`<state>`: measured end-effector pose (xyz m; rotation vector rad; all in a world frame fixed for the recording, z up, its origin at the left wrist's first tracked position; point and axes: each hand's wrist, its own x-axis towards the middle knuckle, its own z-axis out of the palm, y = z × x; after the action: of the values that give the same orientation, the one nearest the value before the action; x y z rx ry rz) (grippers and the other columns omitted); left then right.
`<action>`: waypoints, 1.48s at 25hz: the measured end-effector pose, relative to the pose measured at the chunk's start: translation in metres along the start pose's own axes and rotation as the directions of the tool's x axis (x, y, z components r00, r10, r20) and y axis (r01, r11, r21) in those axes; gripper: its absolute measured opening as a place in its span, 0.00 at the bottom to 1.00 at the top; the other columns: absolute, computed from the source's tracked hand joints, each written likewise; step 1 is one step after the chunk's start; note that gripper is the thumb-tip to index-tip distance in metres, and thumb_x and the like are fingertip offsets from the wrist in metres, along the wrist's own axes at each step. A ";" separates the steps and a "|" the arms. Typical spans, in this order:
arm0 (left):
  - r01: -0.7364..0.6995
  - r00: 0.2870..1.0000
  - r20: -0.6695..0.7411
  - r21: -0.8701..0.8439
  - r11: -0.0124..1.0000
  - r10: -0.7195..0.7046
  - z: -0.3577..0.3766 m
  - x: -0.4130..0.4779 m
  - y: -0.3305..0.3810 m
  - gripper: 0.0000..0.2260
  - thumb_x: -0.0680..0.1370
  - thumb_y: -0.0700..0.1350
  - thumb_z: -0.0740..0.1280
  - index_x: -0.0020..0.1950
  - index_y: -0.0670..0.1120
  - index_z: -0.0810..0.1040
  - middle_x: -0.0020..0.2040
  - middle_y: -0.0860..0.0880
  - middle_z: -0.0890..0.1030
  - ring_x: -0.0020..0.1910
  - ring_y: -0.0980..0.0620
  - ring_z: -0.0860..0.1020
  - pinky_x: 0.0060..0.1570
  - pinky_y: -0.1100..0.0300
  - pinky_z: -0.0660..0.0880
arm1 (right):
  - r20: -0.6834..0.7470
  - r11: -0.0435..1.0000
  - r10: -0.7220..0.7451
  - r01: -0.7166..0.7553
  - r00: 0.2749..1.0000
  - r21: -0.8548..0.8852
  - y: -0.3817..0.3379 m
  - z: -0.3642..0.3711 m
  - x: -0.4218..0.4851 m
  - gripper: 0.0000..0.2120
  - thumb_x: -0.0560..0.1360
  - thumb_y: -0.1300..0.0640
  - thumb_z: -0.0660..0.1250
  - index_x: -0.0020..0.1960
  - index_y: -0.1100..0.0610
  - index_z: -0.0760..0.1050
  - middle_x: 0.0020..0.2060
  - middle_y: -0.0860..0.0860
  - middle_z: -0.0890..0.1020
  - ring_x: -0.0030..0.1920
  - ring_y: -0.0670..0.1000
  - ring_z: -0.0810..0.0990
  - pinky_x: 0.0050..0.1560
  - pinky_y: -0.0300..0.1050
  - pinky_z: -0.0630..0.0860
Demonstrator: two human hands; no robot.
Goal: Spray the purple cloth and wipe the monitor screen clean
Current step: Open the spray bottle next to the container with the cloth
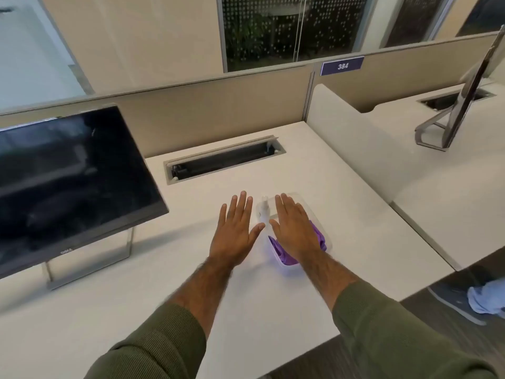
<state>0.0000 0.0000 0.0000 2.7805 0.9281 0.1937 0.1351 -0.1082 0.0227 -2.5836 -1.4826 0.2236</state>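
Two bare hands hover flat over the white desk (273, 283) in the head view, fingers spread and holding nothing; the left hand (235, 231) hangs above bare desktop, the right hand (295, 228) above a clear shallow tray (303, 199); the purple cloth (284, 255) lies bunched in the near end of that tray, partly hidden under the right palm, and a small white spray bottle (264, 207) stands between the two hands at the tray's left edge; nothing looks picked up yet, so the step in hand is likely the first reach; it would go best with one hand lifting the cloth clear of the tray while the other takes the bottle by its body, nozzle aimed at the cloth and away from the monitor (68, 181); the monitor stands at the left, screen dark, well apart from the tray; open desktop lies between them, with a cable slot (224, 160) behind; the desk's near edge runs close under the right forearm, so the tray should not be dragged that way
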 end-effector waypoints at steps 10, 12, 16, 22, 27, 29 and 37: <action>0.163 0.986 0.087 -0.314 0.935 -0.143 -0.009 0.044 0.003 0.24 0.83 0.60 0.56 0.79 0.56 0.66 0.79 0.54 0.68 0.77 0.49 0.66 0.77 0.51 0.61 | 0.127 0.889 0.150 -0.190 0.980 0.417 0.005 0.013 0.047 0.25 0.79 0.46 0.69 0.73 0.52 0.71 0.71 0.50 0.76 0.67 0.52 0.77 0.68 0.45 0.71; 0.175 0.985 0.070 -0.389 0.905 -0.160 -0.009 0.048 0.004 0.21 0.83 0.58 0.58 0.75 0.55 0.72 0.74 0.54 0.74 0.73 0.50 0.72 0.73 0.53 0.66 | 0.125 0.865 0.158 -0.199 0.979 0.461 0.003 0.015 0.052 0.24 0.78 0.48 0.71 0.70 0.53 0.73 0.68 0.50 0.78 0.64 0.52 0.78 0.64 0.43 0.72; 0.164 0.986 0.062 -0.476 0.864 -0.153 -0.013 0.055 0.007 0.17 0.83 0.57 0.62 0.69 0.54 0.78 0.69 0.54 0.79 0.68 0.51 0.76 0.70 0.54 0.68 | 0.124 0.833 0.177 -0.216 0.976 0.510 0.003 0.018 0.055 0.23 0.77 0.48 0.72 0.69 0.54 0.75 0.66 0.50 0.80 0.63 0.53 0.79 0.61 0.42 0.72; 0.128 0.991 0.025 -0.513 0.849 -0.134 -0.013 0.056 0.009 0.14 0.81 0.56 0.65 0.65 0.54 0.81 0.66 0.55 0.82 0.65 0.53 0.78 0.64 0.61 0.67 | 0.092 0.848 0.149 -0.174 0.985 0.501 0.004 0.013 0.050 0.22 0.78 0.49 0.72 0.69 0.55 0.74 0.65 0.51 0.81 0.62 0.54 0.81 0.61 0.42 0.74; 0.085 0.993 -0.022 -0.538 0.838 -0.114 -0.025 0.050 0.012 0.17 0.81 0.58 0.64 0.69 0.56 0.78 0.71 0.56 0.77 0.70 0.53 0.75 0.72 0.52 0.69 | 0.017 0.883 0.114 -0.110 0.993 0.457 -0.001 -0.001 0.042 0.22 0.78 0.47 0.70 0.69 0.54 0.73 0.65 0.51 0.82 0.61 0.54 0.82 0.63 0.45 0.76; 0.048 0.992 -0.072 -0.560 0.827 -0.107 -0.036 0.045 0.013 0.17 0.81 0.57 0.65 0.70 0.57 0.77 0.72 0.56 0.76 0.71 0.53 0.74 0.73 0.51 0.68 | -0.027 0.905 0.077 -0.058 0.997 0.422 -0.008 -0.011 0.038 0.21 0.79 0.46 0.69 0.69 0.53 0.73 0.64 0.51 0.82 0.60 0.54 0.82 0.63 0.46 0.76; -0.021 0.961 -0.230 -0.613 0.790 -0.152 -0.081 0.004 -0.016 0.15 0.81 0.54 0.68 0.68 0.57 0.79 0.71 0.57 0.78 0.70 0.55 0.75 0.72 0.48 0.71 | -0.086 0.923 -0.063 0.091 0.994 0.374 -0.060 -0.042 0.019 0.23 0.80 0.45 0.67 0.71 0.53 0.71 0.68 0.51 0.79 0.64 0.54 0.80 0.67 0.49 0.74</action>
<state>-0.0210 0.0269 0.0757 2.1386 0.8246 0.7374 0.1028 -0.0639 0.0752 -2.2011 -1.3574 0.3624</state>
